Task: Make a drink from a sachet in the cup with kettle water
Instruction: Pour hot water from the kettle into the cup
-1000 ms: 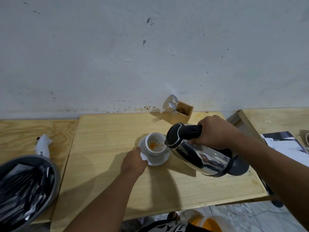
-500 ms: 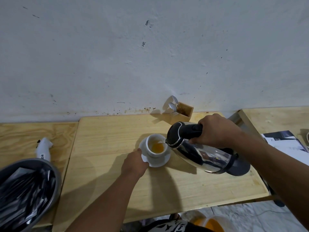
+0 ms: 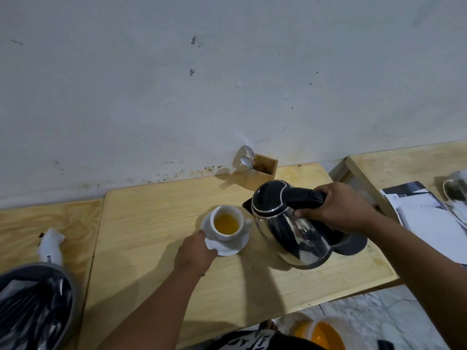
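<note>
Kettle (image 3: pixel 293 228) has tipped back upright in the right hand (image 3: pixel 338 208); cup (image 3: pixel 226 223) seemingly fuller.

I am gripping the kettle (image 3: pixel 295 238) by its smooth, glossy black plastic handle; its body is mirror-polished metal, throwing back reflections. The cup (image 3: pixel 226 224) and saucer (image 3: pixel 227 248) are looking like glazed white ceramic. The tabletop (image 3: pixel 156 223) is showing pale, matt, grained wood. The spoon box (image 3: pixel 262 171) is raw wood, its spoons (image 3: pixel 246 160) shiny metal. The wall (image 3: pixel 202 84) is looking rough, stained and chalky.
</note>
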